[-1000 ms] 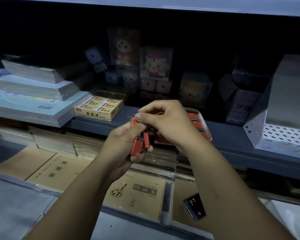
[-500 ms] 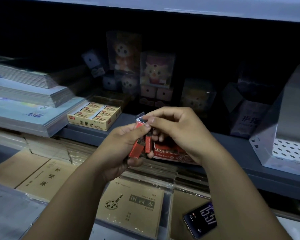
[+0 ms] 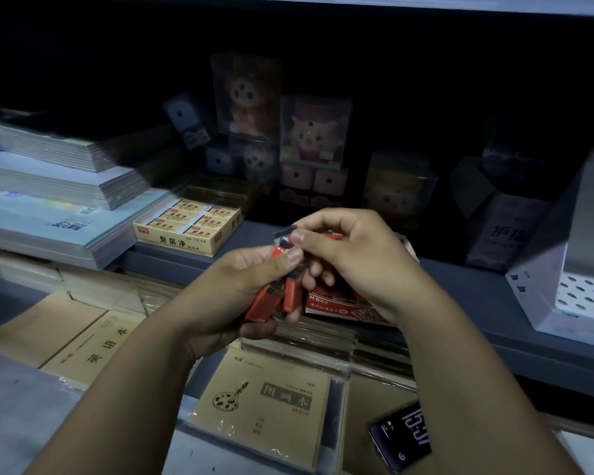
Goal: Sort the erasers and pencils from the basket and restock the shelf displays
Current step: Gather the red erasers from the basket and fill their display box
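Note:
My left hand (image 3: 230,296) grips a small bundle of red erasers (image 3: 271,299) in clear wrap, in front of the grey shelf (image 3: 467,289). My right hand (image 3: 354,258) pinches the top end of that bundle with thumb and forefinger. Just behind my hands, a red display box (image 3: 340,306) of the same erasers sits on the shelf edge, partly hidden by my right hand. To the left on the shelf stands a yellow box of erasers (image 3: 189,231). No basket or pencils are in view.
Stacked notebooks (image 3: 59,186) fill the shelf's left side. Boxed toy figures (image 3: 309,138) stand at the dark back. A white perforated metal rack (image 3: 570,269) is at right. Below lie brown exercise books (image 3: 264,406) and a phone (image 3: 402,437) with a lit screen.
The view has tilted up slightly. Both hands stay on the eraser bundle, and my right fingers have shifted a little at its top end.

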Action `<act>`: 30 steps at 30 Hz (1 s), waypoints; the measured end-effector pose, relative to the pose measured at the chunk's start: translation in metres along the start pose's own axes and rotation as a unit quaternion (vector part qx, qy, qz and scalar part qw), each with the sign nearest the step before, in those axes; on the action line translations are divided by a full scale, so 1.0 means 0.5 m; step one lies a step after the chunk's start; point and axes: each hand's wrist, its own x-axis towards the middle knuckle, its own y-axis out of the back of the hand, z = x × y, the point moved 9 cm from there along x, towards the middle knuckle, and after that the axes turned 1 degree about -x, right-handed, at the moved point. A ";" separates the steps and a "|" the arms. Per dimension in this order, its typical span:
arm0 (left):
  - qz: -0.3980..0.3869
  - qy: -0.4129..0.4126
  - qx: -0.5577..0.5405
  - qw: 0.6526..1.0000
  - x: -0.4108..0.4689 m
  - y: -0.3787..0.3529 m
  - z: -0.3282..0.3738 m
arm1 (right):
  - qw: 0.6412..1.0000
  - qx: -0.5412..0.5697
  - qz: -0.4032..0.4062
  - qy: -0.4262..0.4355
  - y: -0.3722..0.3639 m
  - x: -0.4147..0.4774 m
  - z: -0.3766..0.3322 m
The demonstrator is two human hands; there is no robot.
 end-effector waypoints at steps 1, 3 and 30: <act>0.004 -0.002 -0.003 1.000 -0.001 0.000 0.000 | 1.000 -0.004 0.007 -0.003 0.001 0.001 0.002; 0.031 -0.002 -0.023 0.999 -0.001 0.005 -0.002 | 0.999 0.007 0.047 -0.010 0.016 0.003 0.004; 0.079 -0.035 -0.204 0.975 0.022 0.021 -0.005 | 0.940 -0.240 0.220 -0.105 0.093 0.033 0.032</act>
